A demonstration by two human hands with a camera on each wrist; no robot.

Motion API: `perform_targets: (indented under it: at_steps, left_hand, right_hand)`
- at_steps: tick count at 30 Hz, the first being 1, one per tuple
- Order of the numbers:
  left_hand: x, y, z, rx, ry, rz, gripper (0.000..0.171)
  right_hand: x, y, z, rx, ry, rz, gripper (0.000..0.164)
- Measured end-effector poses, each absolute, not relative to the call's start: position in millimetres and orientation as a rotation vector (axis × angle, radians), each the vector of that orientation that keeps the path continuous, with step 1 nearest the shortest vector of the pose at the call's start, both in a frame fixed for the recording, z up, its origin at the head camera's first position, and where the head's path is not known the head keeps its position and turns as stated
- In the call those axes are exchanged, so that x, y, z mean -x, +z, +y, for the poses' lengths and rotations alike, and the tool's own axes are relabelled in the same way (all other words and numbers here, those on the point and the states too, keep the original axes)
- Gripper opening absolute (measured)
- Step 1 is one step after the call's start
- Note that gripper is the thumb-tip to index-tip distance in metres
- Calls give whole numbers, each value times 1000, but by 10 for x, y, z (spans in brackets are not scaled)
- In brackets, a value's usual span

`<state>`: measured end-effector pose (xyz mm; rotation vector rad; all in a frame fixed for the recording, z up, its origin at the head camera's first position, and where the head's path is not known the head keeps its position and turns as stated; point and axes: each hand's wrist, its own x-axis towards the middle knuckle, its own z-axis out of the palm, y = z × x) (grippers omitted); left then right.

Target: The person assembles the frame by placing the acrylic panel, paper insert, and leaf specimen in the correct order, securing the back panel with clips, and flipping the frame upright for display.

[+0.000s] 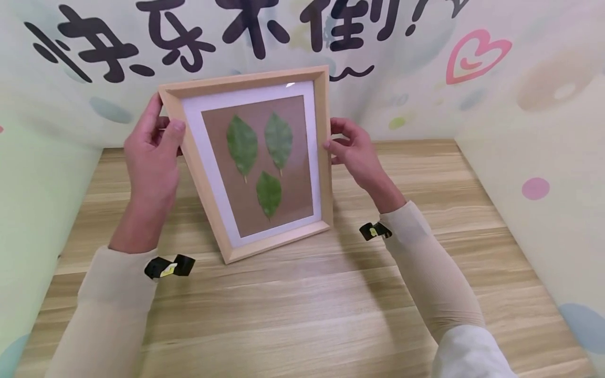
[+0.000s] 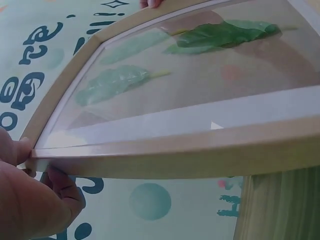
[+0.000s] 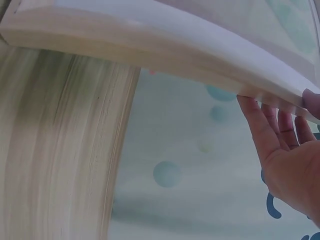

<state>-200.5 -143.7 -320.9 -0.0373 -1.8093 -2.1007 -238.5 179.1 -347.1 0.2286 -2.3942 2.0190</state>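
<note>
A light wooden picture frame (image 1: 276, 242) stands tilted on the table, its front turned toward me. Behind its glazing, three green leaves (image 1: 269, 194) lie on a brown backing inside a white mat (image 1: 308, 157). My left hand (image 1: 153, 157) grips the frame's left side near the upper corner, thumb on the front edge. On the other side, my right hand (image 1: 354, 152) holds the right edge at mid-height, its thumb at the front and fingers along the outer side. In the right wrist view the right fingers (image 3: 261, 122) touch the wooden edge from below.
The wood-grain table (image 1: 293, 315) stretches out in front of the frame. A pale printed backdrop (image 1: 402, 100) with large black characters and a pink heart rises behind, and similar panels flank both sides. Each sleeve carries a black strap (image 1: 169, 266) at the wrist.
</note>
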Motion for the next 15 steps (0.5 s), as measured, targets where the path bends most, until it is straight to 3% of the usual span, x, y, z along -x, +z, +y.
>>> perform_targets:
  at_steps: [15]
  left_hand:
    - [1927,-3338,-1362,2,-1908,-2100,64]
  right_hand:
    - [2368,-3456,1802,-281,2025,-2406,47]
